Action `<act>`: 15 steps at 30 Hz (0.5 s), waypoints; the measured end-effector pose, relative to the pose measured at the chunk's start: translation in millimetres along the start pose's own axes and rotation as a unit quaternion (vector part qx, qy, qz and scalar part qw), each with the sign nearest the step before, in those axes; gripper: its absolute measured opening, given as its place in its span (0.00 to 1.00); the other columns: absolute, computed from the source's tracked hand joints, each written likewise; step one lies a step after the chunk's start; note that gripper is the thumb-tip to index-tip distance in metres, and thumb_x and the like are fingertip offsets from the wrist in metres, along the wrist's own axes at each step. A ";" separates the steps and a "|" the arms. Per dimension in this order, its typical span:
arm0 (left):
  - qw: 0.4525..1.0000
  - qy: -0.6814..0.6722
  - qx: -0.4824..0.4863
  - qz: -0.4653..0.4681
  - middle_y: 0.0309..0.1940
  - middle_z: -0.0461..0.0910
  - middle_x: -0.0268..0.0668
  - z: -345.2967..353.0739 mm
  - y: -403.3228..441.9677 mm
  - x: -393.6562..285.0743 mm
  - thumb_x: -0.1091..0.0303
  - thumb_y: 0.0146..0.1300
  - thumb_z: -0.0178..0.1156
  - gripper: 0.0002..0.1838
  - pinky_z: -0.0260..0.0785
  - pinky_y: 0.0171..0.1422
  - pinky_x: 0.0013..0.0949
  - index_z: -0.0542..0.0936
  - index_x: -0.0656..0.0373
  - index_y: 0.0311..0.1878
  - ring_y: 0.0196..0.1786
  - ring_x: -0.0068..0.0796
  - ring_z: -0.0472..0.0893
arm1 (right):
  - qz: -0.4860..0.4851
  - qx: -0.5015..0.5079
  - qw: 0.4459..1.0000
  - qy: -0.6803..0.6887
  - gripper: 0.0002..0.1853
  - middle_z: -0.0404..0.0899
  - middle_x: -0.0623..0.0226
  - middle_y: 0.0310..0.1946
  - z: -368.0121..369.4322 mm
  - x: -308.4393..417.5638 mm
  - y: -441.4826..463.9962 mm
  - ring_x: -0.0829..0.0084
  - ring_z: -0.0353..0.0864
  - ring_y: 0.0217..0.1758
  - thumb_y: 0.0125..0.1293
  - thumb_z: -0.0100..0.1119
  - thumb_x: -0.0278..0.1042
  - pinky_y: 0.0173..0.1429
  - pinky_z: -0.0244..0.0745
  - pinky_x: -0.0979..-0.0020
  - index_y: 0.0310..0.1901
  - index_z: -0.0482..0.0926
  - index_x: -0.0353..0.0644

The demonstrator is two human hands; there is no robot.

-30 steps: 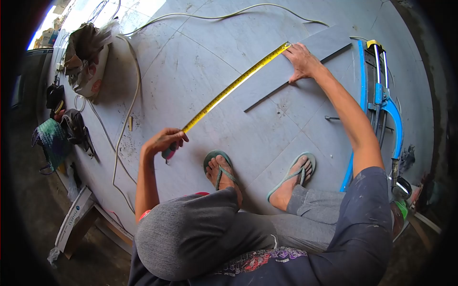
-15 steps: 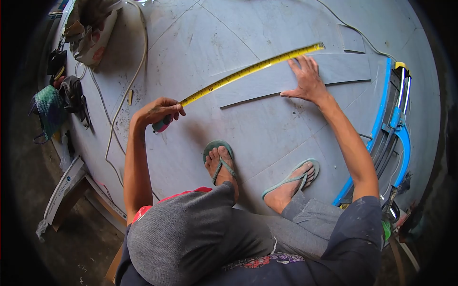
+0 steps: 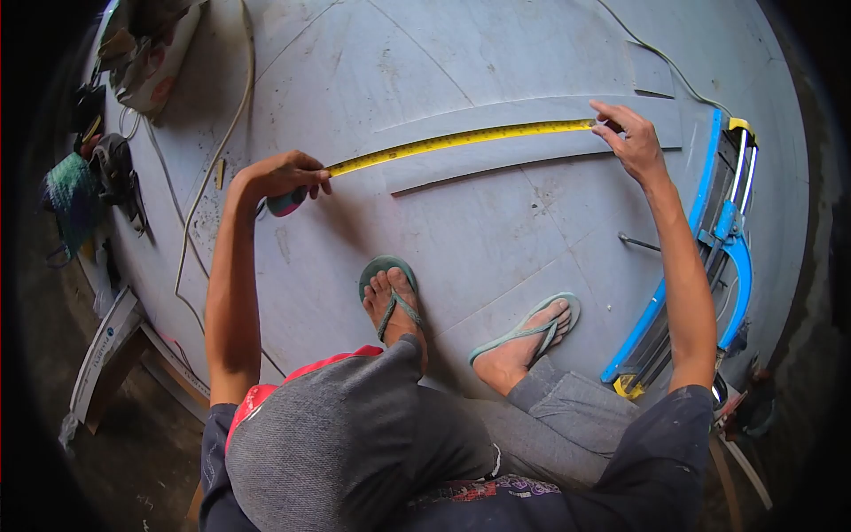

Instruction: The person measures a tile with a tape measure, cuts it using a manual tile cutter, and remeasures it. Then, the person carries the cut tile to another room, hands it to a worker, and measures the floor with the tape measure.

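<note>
A yellow tape measure (image 3: pixel 461 138) is pulled out between my two hands, its blade passing over a long grey tile strip (image 3: pixel 532 149) on the floor. The fingers of my left hand (image 3: pixel 285 176) are wrapped round the dark tape case at the blade's left end. My right hand (image 3: pixel 628 137) pinches the blade's far end between thumb and fingers, above the right part of the strip. A smaller tile piece (image 3: pixel 651 71) lies beyond the strip at the upper right.
A blue tile cutter (image 3: pixel 731 244) stands on the right. Cables (image 3: pixel 191 222) run over the floor at the left, near a paper bag (image 3: pixel 155 66) and a green woven item (image 3: pixel 69 199). My sandalled feet (image 3: pixel 390 297) are below the strip. A cardboard box (image 3: pixel 106 346) is at lower left.
My right hand has gone from resting on the tile strip to pinching the tape's end, farther right. The blade now lies more level across the strip. My left hand still holds the case.
</note>
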State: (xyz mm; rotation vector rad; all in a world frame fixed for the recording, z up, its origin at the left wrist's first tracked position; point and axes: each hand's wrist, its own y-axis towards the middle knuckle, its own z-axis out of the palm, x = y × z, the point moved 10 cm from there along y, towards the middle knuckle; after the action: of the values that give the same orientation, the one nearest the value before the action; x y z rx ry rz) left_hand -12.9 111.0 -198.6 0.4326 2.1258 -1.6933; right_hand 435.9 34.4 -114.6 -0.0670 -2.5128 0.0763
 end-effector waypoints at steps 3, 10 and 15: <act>1.000 0.001 0.015 -0.020 0.26 0.79 0.30 -0.1 -0.5 0.2 0.52 0.66 0.55 0.18 0.69 0.33 0.27 0.84 0.58 0.39 0.27 0.19 0.76 | -0.051 0.047 0.997 -0.015 0.20 0.79 0.61 0.33 16.3 11.1 5.0 0.70 0.79 0.33 0.52 0.65 0.24 0.39 0.76 0.71 0.50 0.79 0.41; 0.998 -0.021 0.037 -0.051 0.26 0.80 0.30 5.2 3.9 9.2 0.57 0.68 0.54 0.16 0.70 0.35 0.26 0.84 0.60 0.39 0.27 0.18 0.75 | -0.095 0.055 0.993 -0.053 0.11 0.80 0.60 0.35 31.6 9.0 6.5 0.65 0.81 0.36 0.51 0.65 0.21 0.41 0.76 0.70 0.39 0.81 0.36; 0.998 -0.031 0.045 -0.042 0.27 0.81 0.30 3.7 9.6 8.9 0.56 0.68 0.54 0.16 0.70 0.35 0.25 0.83 0.60 0.40 0.28 0.17 0.75 | -0.087 0.066 0.993 -0.040 0.06 0.79 0.60 0.32 32.7 4.4 19.4 0.62 0.80 0.34 0.51 0.62 0.20 0.39 0.74 0.68 0.32 0.79 0.35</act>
State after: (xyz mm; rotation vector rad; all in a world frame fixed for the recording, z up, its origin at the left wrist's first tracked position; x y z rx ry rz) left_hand -15.9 109.6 -211.8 0.3154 2.0564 -1.8316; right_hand 413.8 52.8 -139.8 0.2113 -2.5748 0.1766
